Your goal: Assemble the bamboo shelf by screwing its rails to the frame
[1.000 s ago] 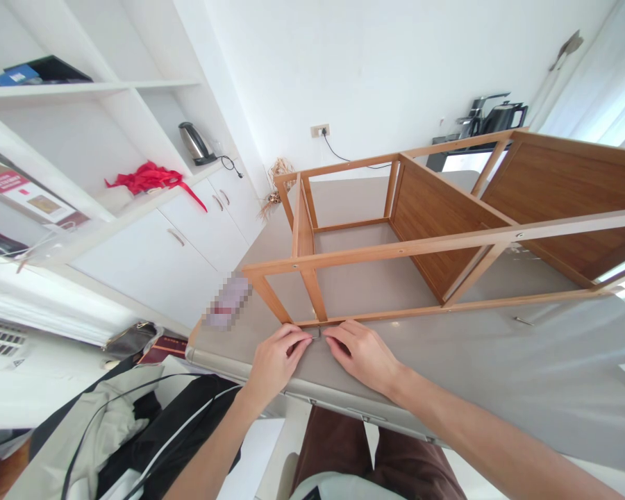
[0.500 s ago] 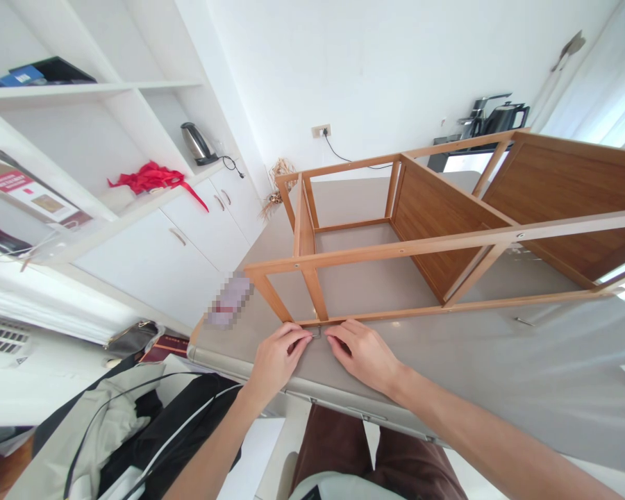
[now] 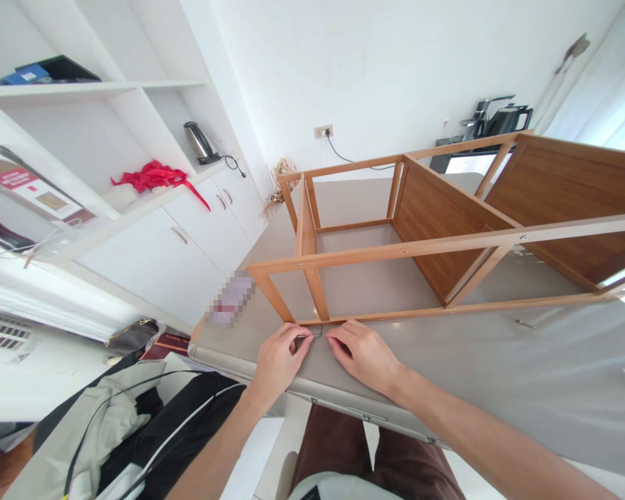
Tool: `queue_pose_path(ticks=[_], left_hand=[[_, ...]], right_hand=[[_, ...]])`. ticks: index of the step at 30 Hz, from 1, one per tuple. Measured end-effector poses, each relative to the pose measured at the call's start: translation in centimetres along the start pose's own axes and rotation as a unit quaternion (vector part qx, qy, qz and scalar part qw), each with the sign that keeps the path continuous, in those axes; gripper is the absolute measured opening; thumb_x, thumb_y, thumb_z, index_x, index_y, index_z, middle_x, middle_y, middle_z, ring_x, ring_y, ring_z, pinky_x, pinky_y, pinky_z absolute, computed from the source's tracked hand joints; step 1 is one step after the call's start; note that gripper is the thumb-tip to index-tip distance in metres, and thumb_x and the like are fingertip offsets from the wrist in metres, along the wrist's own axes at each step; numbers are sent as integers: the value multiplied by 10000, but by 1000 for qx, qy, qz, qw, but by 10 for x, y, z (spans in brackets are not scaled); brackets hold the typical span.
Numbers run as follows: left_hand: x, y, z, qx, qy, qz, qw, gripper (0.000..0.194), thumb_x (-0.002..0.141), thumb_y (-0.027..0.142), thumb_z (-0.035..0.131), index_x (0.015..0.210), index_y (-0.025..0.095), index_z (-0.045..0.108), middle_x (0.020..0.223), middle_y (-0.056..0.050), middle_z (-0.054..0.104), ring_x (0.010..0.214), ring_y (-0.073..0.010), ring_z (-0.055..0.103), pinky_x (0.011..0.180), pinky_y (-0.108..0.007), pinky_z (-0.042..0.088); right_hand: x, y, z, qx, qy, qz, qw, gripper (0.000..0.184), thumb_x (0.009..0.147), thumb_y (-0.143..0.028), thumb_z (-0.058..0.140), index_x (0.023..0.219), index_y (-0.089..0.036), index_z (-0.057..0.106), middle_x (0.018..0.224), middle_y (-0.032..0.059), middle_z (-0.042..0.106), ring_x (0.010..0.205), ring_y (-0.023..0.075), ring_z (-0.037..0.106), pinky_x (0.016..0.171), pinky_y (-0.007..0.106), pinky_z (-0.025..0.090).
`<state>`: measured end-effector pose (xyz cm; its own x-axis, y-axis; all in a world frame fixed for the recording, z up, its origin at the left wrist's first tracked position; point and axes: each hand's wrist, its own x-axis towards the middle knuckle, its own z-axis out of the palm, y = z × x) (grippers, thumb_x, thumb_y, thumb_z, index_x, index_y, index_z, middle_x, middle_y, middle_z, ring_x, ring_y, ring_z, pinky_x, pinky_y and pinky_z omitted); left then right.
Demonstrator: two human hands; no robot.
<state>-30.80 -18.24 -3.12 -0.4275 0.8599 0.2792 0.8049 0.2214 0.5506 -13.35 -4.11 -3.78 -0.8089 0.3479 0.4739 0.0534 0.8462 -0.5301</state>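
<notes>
A wooden frame (image 3: 375, 239) with slatless brown panels lies on its side on the grey table (image 3: 448, 368). At its near lower rail, my left hand (image 3: 284, 351) pinches a thin L-shaped hex key (image 3: 319, 333), whose bent end meets the rail near a crosspiece. Just right of the key, my right hand (image 3: 364, 351) is closed, thumb and forefinger curled together beside the same rail. Whether anything small is between those fingers cannot be made out. A small metal bolt (image 3: 526, 324) lies on the table to the right.
White shelves and cabinets (image 3: 187, 236) stand at the left, with a kettle (image 3: 201, 144) and red ribbon (image 3: 153, 178) on them. Clothes and cables (image 3: 177, 410) are heaped at the lower left. Dark kettle equipment (image 3: 500, 121) stands behind the frame.
Both hands stay at the lower rail. The hex key's angle in my left fingers has shifted slightly, and the whole view has moved a little.
</notes>
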Motion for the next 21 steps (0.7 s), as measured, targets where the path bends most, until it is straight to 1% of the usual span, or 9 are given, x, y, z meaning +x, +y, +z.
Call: queue_pose_path(ticks=[3, 5, 10, 11, 13, 15, 17, 19, 21], left_hand=[[1, 3, 2, -17, 23, -21, 999, 62, 931, 299, 690, 947, 241, 705, 711, 53, 636, 543, -102, 528, 638, -250, 452], [2, 5, 5, -29, 39, -27, 998, 100, 925, 295, 691, 1010, 242, 688, 676, 66, 622, 536, -102, 531, 637, -242, 460], [5, 13, 11, -86, 57, -14, 995, 219, 921, 234, 674, 1134, 254, 627, 931, 43, 740, 573, -82, 564, 639, -221, 493], [6, 15, 12, -89, 57, -9, 994, 218, 924, 232, 672, 1135, 254, 626, 944, 40, 746, 580, -83, 572, 638, -220, 498], [8, 19, 14, -78, 56, 11, 995, 183, 935, 235, 669, 1116, 255, 648, 894, 40, 745, 592, -93, 583, 650, -224, 508], [9, 21, 17, -59, 50, 47, 996, 146, 960, 240, 651, 1100, 261, 688, 888, 31, 750, 619, -103, 603, 686, -234, 524], [10, 22, 20, -45, 41, 82, 995, 149, 989, 241, 622, 1098, 274, 719, 981, 18, 767, 707, -113, 657, 746, -239, 541], [11, 22, 22, -28, 20, 101, 994, 169, 1006, 226, 602, 1082, 289, 739, 1079, 21, 769, 853, -126, 710, 817, -236, 549], [11, 21, 22, 6, -11, 110, 994, 191, 1007, 197, 596, 1045, 300, 753, 1085, 35, 769, 963, -137, 727, 854, -230, 548]], right_hand=[[0, 0, 0, -2, -6, 0, 1000, 158, 992, -149, 559, 988, -211, 704, 882, 47, 731, 870, 214, 670, 799, 338, 550], [0, 0, 0, -6, -8, 0, 1000, 156, 988, -145, 562, 983, -208, 705, 871, 45, 729, 861, 218, 668, 789, 343, 549], [0, 0, 1, -17, 11, 23, 1000, 167, 988, -140, 556, 995, -211, 706, 890, 43, 738, 854, 213, 686, 784, 336, 545], [0, 0, 1, -19, 22, 32, 999, 168, 989, -141, 555, 1006, -213, 706, 912, 44, 745, 854, 210, 693, 784, 332, 545], [0, -1, 0, -23, 45, 46, 998, 169, 988, -141, 558, 1028, -217, 703, 953, 43, 757, 864, 208, 706, 789, 328, 545], [0, -1, -2, -28, 68, 51, 996, 176, 985, -136, 558, 1047, -220, 699, 969, 39, 765, 868, 208, 711, 790, 324, 542], [0, 0, -3, -39, 90, 59, 993, 193, 990, -130, 541, 1071, -220, 692, 947, 37, 765, 849, 206, 708, 777, 319, 536], [0, 0, -4, -56, 112, 70, 990, 211, 1002, -128, 515, 1095, -216, 683, 923, 40, 760, 828, 206, 701, 763, 316, 529], [1, 1, -5, -68, 127, 78, 987, 221, 1010, -130, 497, 1109, -211, 677, 915, 42, 754, 823, 208, 696, 757, 316, 523]])
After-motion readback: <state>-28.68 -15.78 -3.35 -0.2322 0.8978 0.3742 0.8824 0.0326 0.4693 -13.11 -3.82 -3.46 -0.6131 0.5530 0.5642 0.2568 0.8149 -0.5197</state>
